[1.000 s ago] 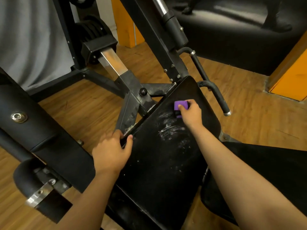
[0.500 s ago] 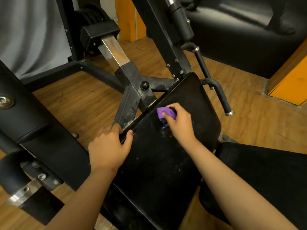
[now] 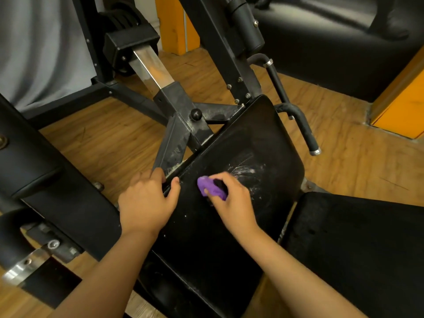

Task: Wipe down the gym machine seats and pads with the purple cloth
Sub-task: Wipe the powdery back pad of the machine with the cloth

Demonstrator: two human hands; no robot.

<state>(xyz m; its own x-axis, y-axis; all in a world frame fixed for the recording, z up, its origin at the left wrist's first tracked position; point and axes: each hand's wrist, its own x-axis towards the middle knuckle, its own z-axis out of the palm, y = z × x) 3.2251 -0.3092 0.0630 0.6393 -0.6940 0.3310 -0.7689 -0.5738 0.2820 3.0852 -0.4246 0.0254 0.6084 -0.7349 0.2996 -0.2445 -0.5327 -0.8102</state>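
The purple cloth [image 3: 211, 188] is being gripped by the right hand [image 3: 234, 201] on the smudgy seat pad [image 3: 263, 134], whose edge is being clutched by the left hand [image 3: 146, 200].

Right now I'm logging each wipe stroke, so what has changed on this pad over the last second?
The right hand, gripping the purple cloth, swept across the black pad from its far middle toward the left edge and nearer the person, ending close to the left hand. White smears now lie uncovered beyond it. The left hand kept gripping the pad's left edge; the pad stayed put.
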